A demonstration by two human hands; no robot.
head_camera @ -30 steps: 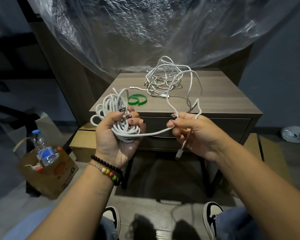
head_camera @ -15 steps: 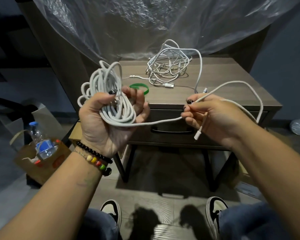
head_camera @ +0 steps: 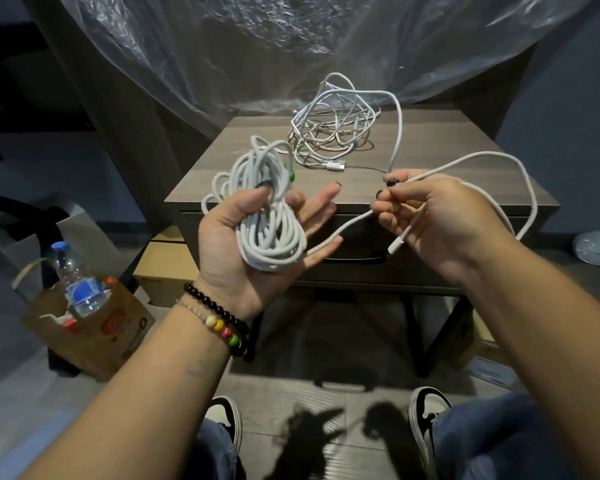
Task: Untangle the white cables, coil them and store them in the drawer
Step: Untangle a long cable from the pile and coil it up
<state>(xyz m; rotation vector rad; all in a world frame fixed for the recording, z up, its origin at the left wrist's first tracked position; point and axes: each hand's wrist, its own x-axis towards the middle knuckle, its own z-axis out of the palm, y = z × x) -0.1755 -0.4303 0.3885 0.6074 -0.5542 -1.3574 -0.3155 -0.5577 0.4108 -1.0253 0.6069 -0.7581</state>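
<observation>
Since half a second earlier, left hand (head_camera: 257, 244) had uncurled, fingers spread, coiled white cable (head_camera: 269, 216) lying loose across the palm rather than gripped. Bedside table (head_camera: 465, 188), wood-grain, with its drawer (head_camera: 440, 268) closed below the top: storage not yet begun. Tangle of white cables (head_camera: 336, 133) resting on the tabletop toward the back, one strand rising from it toward the right hand (head_camera: 444, 220). That hand pinched the cable's free tail (head_camera: 482, 157), a wide slack loop beyond it, plug end (head_camera: 395, 247) dangling. Advice: lay the next turn into the open palm, then close the fingers before the bundle slips.
</observation>
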